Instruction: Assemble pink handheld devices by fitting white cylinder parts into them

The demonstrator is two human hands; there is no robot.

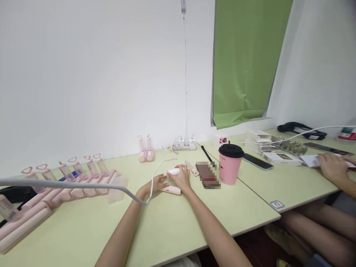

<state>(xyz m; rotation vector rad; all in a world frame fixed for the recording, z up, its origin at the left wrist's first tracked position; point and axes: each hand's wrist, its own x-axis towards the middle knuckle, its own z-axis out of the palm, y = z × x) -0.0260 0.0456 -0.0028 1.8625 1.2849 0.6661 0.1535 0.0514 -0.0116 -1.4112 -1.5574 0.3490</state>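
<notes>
My right hand is closed round a smooth white rounded piece, held just above the table. Close by on the left, my left hand has its fingers apart, pointing toward the white piece. Below both hands lies a pale pink elongated piece with a small hole; my left thumb is near its left end, and I cannot tell if it touches. Just right of my right hand lies a slim pink tube with a loop.
Pink pieces with clear cylinders and heart-shaped loops line the left; two more stand by the wall. A phone, pink cup and power strip are nearby. A white cable crosses in front. A co-worker's hand holds paper.
</notes>
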